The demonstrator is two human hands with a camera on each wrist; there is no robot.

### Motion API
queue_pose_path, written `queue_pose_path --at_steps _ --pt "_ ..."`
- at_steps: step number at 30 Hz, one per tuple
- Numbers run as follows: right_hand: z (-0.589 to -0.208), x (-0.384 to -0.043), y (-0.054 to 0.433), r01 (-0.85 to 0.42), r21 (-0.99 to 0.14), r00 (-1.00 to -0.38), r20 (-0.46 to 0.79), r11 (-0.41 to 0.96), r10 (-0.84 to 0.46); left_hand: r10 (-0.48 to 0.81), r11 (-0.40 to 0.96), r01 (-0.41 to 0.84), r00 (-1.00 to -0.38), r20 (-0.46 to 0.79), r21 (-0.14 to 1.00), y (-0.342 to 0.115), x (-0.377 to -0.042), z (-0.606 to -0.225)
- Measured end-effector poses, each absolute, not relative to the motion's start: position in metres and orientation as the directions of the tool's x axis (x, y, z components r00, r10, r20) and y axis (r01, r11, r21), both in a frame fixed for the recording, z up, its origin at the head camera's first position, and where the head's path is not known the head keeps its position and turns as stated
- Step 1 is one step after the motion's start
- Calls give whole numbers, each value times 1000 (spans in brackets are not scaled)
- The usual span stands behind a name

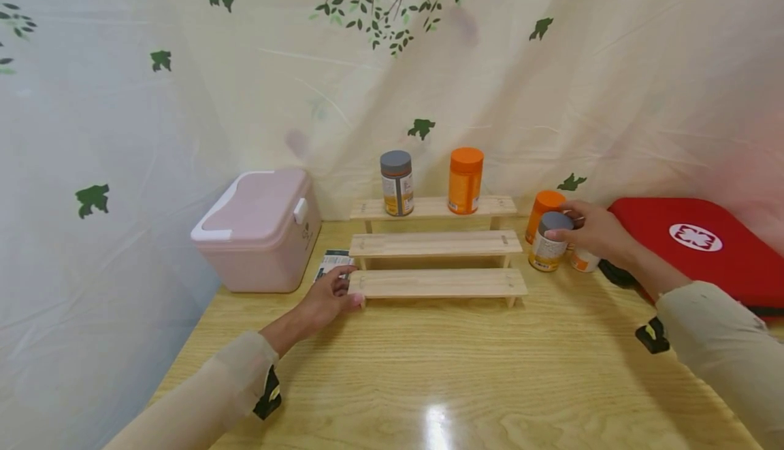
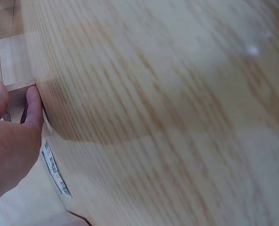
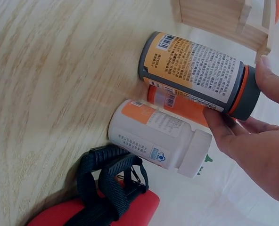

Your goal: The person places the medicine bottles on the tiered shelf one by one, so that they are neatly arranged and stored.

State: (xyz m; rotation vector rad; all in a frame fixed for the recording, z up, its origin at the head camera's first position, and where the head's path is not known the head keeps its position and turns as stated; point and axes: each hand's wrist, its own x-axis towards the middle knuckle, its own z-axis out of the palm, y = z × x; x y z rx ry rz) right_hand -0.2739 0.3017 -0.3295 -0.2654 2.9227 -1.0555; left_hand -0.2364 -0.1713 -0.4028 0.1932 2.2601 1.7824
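At the left end of a three-step wooden rack (image 1: 437, 283), my left hand (image 1: 326, 300) pinches the lowest step between thumb and fingers. My right hand (image 1: 603, 233) grips a grey-capped bottle (image 1: 548, 249) by its cap, to the right of the rack. The right wrist view shows this bottle's orange and white label (image 3: 191, 68), with the thumb on one side of the cap and fingers on the other. Behind it stands an orange bottle (image 1: 539, 215), partly hidden. A white bottle (image 1: 583, 260) is just to its right, under the hand.
On the top step stand another grey-capped bottle (image 1: 397, 184) and an orange bottle (image 1: 465, 181). A pink lidded box (image 1: 257, 232) sits left of the rack, with a printed packet (image 1: 333, 259) between them. A red case (image 1: 692, 252) with a black strap (image 3: 113, 183) lies at the right.
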Motion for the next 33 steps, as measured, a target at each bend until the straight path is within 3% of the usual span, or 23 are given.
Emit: queue_pose_path --at_steps 21,33 --pt "-332 -267 298 -218 -609 -975 111 762 -191 258 241 -62 -958 -126 968 -171 -237 -403" --pt "-302 -248 300 -226 -633 -972 98 740 -213 259 260 -50 -958 -119 964 -171 -237 -403"
